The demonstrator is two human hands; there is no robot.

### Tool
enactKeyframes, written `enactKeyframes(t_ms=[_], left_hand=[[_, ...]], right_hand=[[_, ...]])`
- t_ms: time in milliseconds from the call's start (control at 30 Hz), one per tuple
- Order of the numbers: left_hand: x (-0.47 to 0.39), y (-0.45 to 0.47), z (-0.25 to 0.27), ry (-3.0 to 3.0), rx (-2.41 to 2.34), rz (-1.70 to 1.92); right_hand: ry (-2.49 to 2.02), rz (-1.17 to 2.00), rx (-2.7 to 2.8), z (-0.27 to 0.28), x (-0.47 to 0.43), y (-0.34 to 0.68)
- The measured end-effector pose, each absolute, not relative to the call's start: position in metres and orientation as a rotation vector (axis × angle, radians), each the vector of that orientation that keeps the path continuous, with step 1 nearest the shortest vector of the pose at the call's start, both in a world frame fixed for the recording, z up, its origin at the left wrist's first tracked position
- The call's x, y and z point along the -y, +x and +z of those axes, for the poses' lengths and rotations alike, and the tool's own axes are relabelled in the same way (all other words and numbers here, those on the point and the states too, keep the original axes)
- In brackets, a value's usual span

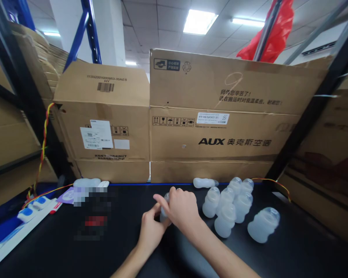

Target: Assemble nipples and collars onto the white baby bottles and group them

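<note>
Between my two hands is a translucent white baby bottle (pixel 163 214), mostly covered by my fingers. My left hand (pixel 152 226) wraps round its lower body from the left. Over its top, my right hand (pixel 183 206) is closed with the fingers curled; the cap under them is hidden. To the right stands a group of several similar bottles (pixel 225 220) with clear domed caps. Apart from them, a larger-looking bottle (pixel 263 225) leans at the far right of the group. One more bottle (pixel 204 183) lies on its side at the table's back edge.
Cardboard panels (pixel 220 154) wall off the back of the black table (pixel 127 247). At the left are a lying white bottle (pixel 87 183), a purple card (pixel 71 195), a red marker (pixel 56 206) and blue-and-white blocks (pixel 33 210). A yellow-red wire (pixel 43 143) hangs by the left post.
</note>
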State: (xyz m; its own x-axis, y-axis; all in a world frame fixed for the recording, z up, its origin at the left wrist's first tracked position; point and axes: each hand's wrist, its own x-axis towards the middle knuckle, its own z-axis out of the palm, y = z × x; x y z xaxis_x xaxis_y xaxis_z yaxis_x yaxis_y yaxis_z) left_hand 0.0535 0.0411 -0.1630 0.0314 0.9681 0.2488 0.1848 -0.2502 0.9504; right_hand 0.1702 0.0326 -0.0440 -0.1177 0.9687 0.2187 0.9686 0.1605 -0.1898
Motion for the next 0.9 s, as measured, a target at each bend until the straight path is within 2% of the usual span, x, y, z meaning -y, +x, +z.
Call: enactKeyframes(t_ms=[100, 167, 233, 367, 500, 667, 900], left_hand=[[-0.056, 0.029, -0.156, 1.588, -1.167, 1.272], [-0.067, 0.005, -0.153, 1.591, -1.179, 1.283], [-0.079, -0.018, -0.154, 1.566, -1.213, 1.327], [-0.1, -0.048, -0.162, 1.466, -1.258, 1.415], [-0.106, -0.048, -0.167, 1.391, -1.285, 1.45], [-0.096, -0.032, -0.161, 1.343, -1.253, 1.571], [-0.09, 0.017, -0.159, 1.088, -1.25, 1.737]], right_hand=[[-1.652, 0.161, 2.214, -0.037, -0.011, 0.207], [-1.355, 0.28, 2.12, -0.035, 0.005, 0.256], [-1.151, 0.202, 1.852, -0.037, 0.014, 0.324], [-1.299, 0.088, 0.885, -0.068, 0.008, 0.475], [-1.362, 0.294, 0.567, -0.125, -0.014, 0.565], [-1.289, 0.434, 0.451, -0.174, -0.044, 0.566], [-1.179, 0.698, 0.741, -0.174, -0.085, 0.506]])
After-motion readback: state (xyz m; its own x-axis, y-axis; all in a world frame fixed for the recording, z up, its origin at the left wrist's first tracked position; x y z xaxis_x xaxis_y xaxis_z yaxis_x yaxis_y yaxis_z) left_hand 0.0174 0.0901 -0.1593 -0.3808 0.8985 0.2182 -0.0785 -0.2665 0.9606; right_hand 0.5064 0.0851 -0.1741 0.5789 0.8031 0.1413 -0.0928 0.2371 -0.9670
